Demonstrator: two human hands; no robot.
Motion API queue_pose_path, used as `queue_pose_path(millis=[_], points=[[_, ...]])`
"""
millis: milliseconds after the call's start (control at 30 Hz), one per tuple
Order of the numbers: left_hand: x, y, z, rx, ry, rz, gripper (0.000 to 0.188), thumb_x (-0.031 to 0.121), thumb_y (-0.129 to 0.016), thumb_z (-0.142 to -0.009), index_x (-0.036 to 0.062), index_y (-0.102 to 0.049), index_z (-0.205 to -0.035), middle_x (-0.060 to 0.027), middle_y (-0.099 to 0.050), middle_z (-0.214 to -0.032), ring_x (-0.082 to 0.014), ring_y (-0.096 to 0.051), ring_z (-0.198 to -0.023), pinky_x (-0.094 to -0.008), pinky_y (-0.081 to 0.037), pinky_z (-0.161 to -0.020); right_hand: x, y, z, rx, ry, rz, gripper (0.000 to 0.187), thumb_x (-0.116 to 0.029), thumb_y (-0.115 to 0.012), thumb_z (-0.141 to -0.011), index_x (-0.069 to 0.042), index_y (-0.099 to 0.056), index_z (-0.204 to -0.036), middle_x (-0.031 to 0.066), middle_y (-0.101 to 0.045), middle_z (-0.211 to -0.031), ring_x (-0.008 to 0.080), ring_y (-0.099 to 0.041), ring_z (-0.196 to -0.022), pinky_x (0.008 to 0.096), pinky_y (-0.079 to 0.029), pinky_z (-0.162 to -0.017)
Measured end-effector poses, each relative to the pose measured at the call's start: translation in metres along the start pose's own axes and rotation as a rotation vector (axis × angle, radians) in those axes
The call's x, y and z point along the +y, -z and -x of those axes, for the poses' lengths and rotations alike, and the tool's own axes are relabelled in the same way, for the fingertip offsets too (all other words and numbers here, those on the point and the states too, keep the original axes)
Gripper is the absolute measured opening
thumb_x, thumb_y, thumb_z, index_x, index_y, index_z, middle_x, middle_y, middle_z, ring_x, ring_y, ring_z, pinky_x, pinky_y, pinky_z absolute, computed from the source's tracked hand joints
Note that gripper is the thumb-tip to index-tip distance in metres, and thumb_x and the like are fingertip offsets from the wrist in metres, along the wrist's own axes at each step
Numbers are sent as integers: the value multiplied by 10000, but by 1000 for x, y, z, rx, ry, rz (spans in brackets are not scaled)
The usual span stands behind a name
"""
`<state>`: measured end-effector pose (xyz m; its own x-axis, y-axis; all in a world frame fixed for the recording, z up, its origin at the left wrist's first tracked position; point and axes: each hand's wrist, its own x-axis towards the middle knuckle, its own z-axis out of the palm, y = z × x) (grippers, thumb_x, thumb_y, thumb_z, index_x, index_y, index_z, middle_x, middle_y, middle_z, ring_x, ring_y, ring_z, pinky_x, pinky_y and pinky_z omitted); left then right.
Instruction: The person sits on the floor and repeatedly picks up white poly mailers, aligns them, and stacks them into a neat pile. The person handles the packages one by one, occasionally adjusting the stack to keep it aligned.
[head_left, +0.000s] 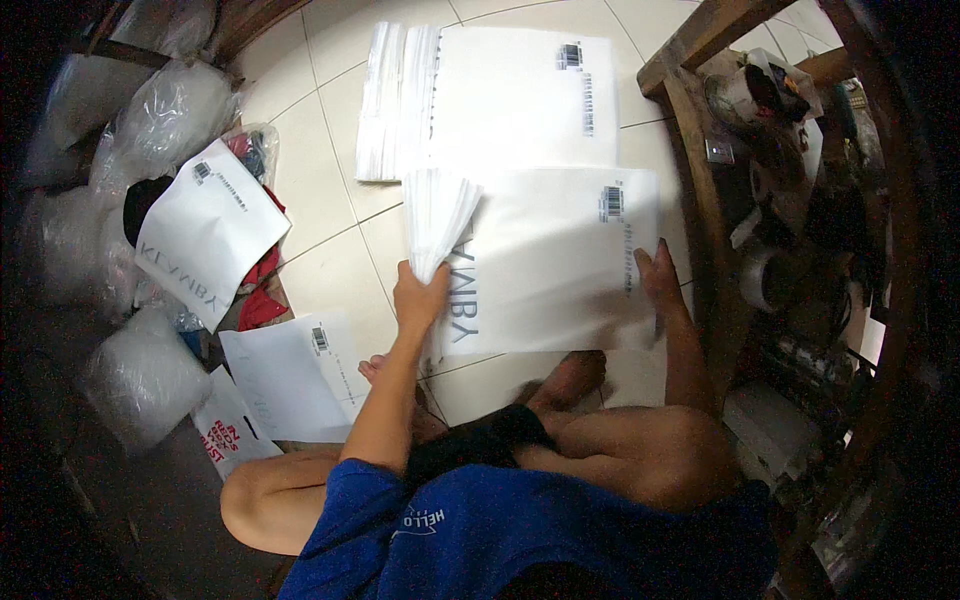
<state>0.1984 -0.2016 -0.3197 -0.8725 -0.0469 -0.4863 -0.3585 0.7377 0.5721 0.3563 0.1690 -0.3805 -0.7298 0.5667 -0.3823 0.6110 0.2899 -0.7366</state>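
Note:
A stack of flat white printed bags [560, 270] is stretched between my hands, low over the tiled floor before my crossed legs. My left hand [420, 298] is closed around the left part, where folded edges fan upward in a bunch. At the right edge, my right hand [656, 276] pinches the stack, thumb on top and the other fingers hidden beneath. Beyond it lies a second stack of similar white bags [510, 100], its layered folds at the left. Both stacks carry a barcode and dark print.
To my left are clear plastic bundles [160, 110], a loose white bag [210, 235] over red cloth [262, 308], and another white sheet [285, 375] near my foot. A wooden frame [695, 150] with cluttered items stands close on the right.

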Motion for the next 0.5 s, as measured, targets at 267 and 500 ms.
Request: queue_pose_path(millis=[267,500], points=[[-21,8,-8,-46,-74,167,459,370,-670,-789,-11,-579,-1029,-211,-656,-950,-316,-637,-876,-387,-484,-770,-23,4,8,-30,66,-74,500,-203,-550,-888,28,-419,-1312,207,-552,-1225,310,-533,-1130,380,-382,-1001],[-32,15,-16,-128,50,167,516,382,-688,-775,-4,-552,-1091,-189,-644,-1005,-272,-627,-913,-367,-495,-798,-16,-8,4,-112,-4,-66,505,-229,-535,-909,17,-411,-1333,236,-521,-1263,338,-521,-1151,406,-393,-991]])
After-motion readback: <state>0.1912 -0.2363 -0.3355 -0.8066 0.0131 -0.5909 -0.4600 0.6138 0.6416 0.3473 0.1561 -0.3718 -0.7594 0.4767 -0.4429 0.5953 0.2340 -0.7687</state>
